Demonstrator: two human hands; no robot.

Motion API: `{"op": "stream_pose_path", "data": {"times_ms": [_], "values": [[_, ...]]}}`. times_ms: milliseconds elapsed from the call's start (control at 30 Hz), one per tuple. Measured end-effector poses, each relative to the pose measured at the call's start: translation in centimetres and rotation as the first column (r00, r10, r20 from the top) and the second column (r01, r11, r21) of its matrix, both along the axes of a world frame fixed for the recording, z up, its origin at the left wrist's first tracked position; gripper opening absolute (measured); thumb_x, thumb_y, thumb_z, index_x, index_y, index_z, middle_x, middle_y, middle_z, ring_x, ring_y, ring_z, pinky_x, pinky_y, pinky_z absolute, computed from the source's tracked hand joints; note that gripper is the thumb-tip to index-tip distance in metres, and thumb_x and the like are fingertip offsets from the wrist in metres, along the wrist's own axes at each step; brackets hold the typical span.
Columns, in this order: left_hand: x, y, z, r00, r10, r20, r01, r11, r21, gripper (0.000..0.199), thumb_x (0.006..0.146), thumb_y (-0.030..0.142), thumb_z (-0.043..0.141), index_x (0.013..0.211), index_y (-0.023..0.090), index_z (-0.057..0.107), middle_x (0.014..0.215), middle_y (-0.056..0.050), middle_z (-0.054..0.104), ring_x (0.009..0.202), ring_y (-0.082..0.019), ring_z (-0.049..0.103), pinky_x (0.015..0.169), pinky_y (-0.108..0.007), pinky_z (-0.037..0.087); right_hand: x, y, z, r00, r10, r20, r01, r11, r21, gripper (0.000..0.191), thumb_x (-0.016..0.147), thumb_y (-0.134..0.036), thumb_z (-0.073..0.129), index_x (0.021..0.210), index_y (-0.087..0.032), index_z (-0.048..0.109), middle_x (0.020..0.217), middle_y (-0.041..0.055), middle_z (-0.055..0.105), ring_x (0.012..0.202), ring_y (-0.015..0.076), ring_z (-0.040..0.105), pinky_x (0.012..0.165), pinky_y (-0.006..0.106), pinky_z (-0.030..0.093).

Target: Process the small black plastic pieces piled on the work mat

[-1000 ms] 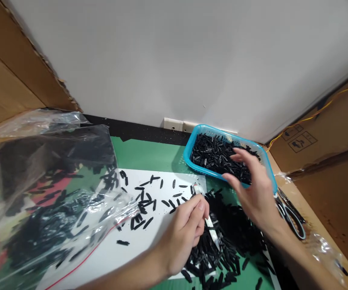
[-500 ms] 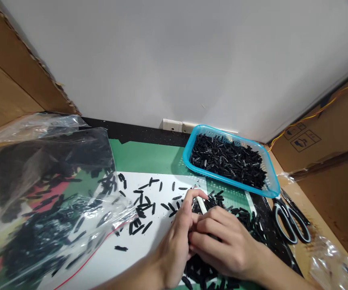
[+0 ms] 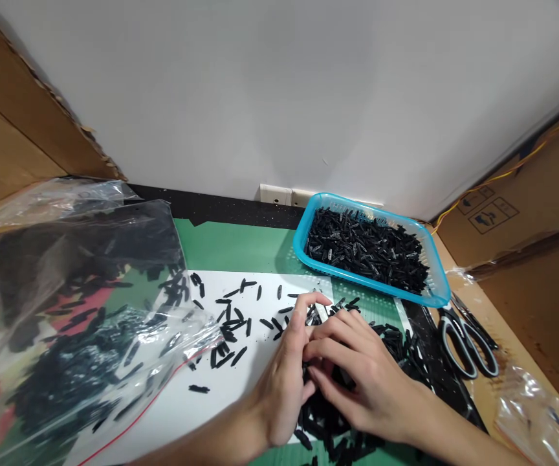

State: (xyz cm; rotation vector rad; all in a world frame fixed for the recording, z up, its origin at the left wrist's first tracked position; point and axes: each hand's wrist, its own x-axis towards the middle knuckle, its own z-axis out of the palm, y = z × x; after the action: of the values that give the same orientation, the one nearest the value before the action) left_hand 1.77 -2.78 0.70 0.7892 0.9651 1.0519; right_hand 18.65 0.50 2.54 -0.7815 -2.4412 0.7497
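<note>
My left hand is curled above a pile of small black strips, its index finger hooked over the tip of a slim white piece. Pressed close against it from the right is my right hand, with bent fingers. Whatever sits between its fingertips is hidden. Black pieces lie beneath and around both hands, and others are scattered over a white sheet to the left.
A blue plastic basket full of black pieces stands at the back right. Scissors lie right of it. A large clear zip bag with black pieces covers the left side. A cardboard box borders the right; a wall closes the back.
My right hand's fingers have shifted and opened slightly against the left hand. The left index finger stays hooked over the white piece. The view has tilted a little.
</note>
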Motion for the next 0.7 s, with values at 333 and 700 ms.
{"op": "stream_pose_path", "data": {"times_ms": [333, 700], "values": [[0.1, 0.6, 1.0, 0.999, -0.012, -0.034, 0.01, 0.999, -0.035, 0.055, 0.106, 0.077, 0.038, 0.133, 0.03, 0.051, 0.074, 0.003, 0.064, 0.05, -0.011, 0.038, 0.042, -0.018, 0.022, 0.8, 1.0, -0.6, 0.965, -0.068, -0.255, 0.061, 0.998, -0.033, 0.008, 0.108, -0.015, 0.064, 0.109, -0.023, 0.067, 0.104, 0.0059, 0.068, 0.1, 0.024, 0.062, 0.087, 0.039, 0.052], [-0.3, 0.8, 0.9, 0.969, -0.15, -0.198, 0.166, 0.984, 0.065, 0.044, 0.114, 0.06, 0.041, 0.089, 0.024, 0.048, 0.057, 0.009, 0.044, 0.05, -0.01, 0.032, 0.05, -0.024, 0.024, 2.1, 2.3, 0.9, 0.911, -0.244, -0.331, 0.184, 0.962, -0.204, 0.008, 0.106, -0.017, 0.066, 0.1, -0.023, 0.067, 0.099, 0.0035, 0.064, 0.094, 0.0197, 0.062, 0.085, 0.033, 0.052]]}}
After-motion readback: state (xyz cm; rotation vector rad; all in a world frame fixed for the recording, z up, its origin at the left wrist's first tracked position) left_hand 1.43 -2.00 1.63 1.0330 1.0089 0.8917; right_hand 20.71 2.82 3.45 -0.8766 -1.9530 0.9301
